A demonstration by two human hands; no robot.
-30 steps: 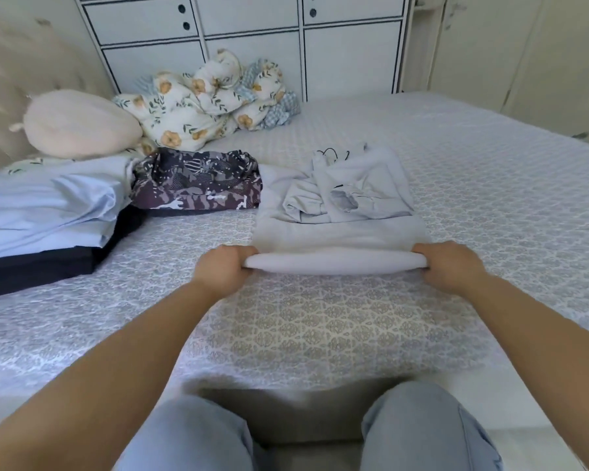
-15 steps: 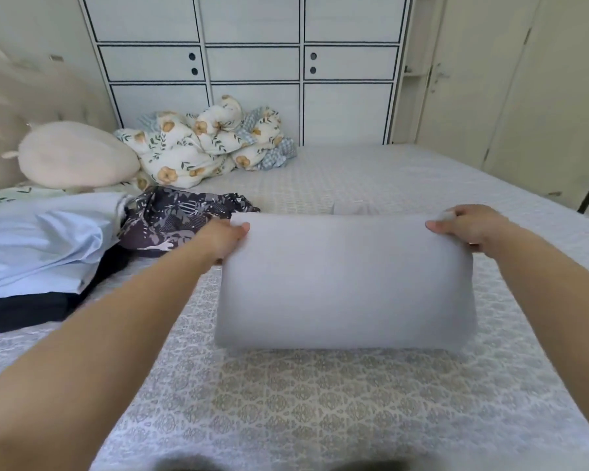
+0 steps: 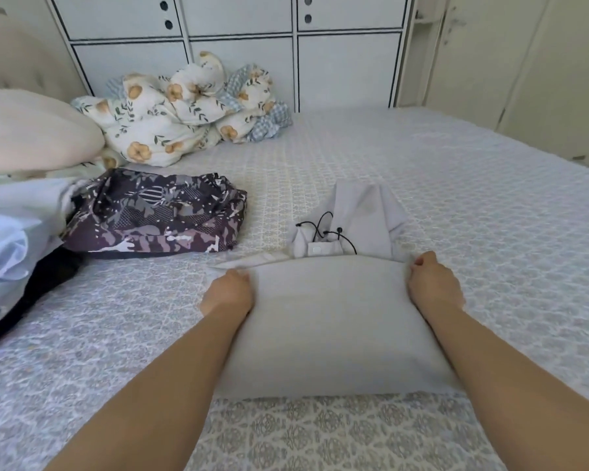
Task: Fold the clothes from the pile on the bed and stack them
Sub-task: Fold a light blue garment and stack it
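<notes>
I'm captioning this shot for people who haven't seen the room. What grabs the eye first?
Dead centre, the left hand and right hand grip the far corners of a pale grey garment folded over on the bed. To the left lies a dark patterned garment, and behind it a floral quilt is bunched against the cupboards.

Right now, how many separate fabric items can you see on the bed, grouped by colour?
Pale grey hooded garment with black drawstrings, gripped by the left hand and right hand: 1
Dark purple patterned garment: 1
Light blue garment: 1
Black garment: 1
Floral cream quilt: 1
Cream pillow: 1
Total: 6
</notes>
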